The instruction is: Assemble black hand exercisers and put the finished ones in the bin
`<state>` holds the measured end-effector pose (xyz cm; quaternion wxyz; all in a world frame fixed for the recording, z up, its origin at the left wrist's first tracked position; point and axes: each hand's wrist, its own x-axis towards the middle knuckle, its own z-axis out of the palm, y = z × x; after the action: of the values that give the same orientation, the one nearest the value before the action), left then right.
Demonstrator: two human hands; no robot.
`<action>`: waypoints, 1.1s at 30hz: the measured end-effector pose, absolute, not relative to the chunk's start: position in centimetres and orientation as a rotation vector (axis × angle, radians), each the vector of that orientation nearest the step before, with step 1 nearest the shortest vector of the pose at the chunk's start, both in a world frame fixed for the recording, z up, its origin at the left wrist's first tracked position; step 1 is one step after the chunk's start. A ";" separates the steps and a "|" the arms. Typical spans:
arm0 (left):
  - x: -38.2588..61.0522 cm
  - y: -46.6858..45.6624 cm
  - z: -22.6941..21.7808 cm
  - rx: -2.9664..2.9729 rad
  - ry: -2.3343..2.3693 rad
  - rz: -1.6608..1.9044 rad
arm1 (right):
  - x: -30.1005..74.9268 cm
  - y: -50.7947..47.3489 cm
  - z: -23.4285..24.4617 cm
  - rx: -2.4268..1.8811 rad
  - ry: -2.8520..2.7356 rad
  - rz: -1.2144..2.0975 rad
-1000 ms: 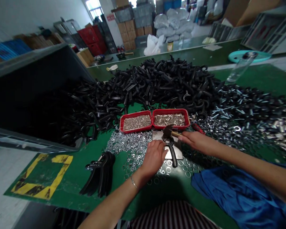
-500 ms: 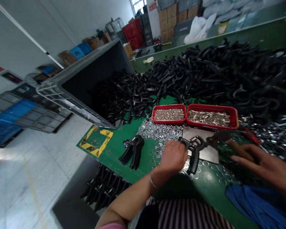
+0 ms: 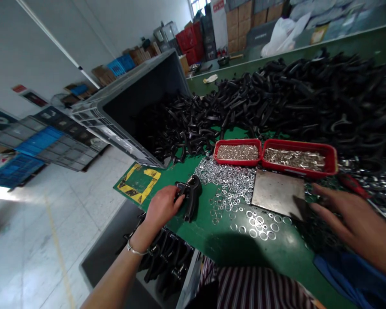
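Observation:
My left hand (image 3: 162, 206) is at the table's left edge, its fingers curled on a black hand grip (image 3: 190, 195) that lies on a small stack of the same parts. My right hand (image 3: 350, 219) hovers flat with fingers stretched out, just right of a bare metal plate (image 3: 278, 193). A dark object (image 3: 300, 207) lies at its fingertips; I cannot make out what it is. Loose silver washers (image 3: 231, 180) are scattered between the two hands.
Two red trays (image 3: 238, 162) (image 3: 331, 165) of small metal parts sit behind the plate. A large heap of black handles (image 3: 292, 98) fills the back. A tipped grey crate (image 3: 128, 111) is at the left, a bin of finished grips (image 3: 167, 257) below the edge, and blue cloth (image 3: 357, 274) at the right.
My left hand carried the black hand grip off the metal plate to the stack at the left. My right hand let go of the hammer and opened. The camera swung left.

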<state>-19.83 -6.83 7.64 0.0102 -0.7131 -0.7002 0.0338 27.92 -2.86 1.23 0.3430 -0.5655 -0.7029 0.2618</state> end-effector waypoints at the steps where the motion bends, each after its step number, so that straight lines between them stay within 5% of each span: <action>1: -19.9 -6.7 7.6 -2.215 -2.217 0.107 | 24.6 -2.9 2.2 -1.456 -1.824 0.872; 5: -20.5 -6.2 7.5 -2.256 -2.465 0.096 | 10.7 -3.6 2.8 -1.000 -1.526 1.785; 9: -21.2 -6.1 7.2 -2.420 -2.663 0.003 | 1.4 -3.5 0.3 -0.914 -1.255 2.051; 25: -25.3 -4.2 6.9 -2.563 -3.427 -0.444 | -5.4 -3.3 -0.7 -0.954 -1.063 2.148; 33: -21.3 -6.5 4.4 -2.202 -3.097 -0.918 | -5.9 -4.4 -0.3 -0.855 -1.412 1.730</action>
<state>-21.28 -6.47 4.39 -0.3744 -0.5224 -0.7346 -0.2176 -5.94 -4.37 -0.31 0.3666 -0.3325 -0.5494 0.6732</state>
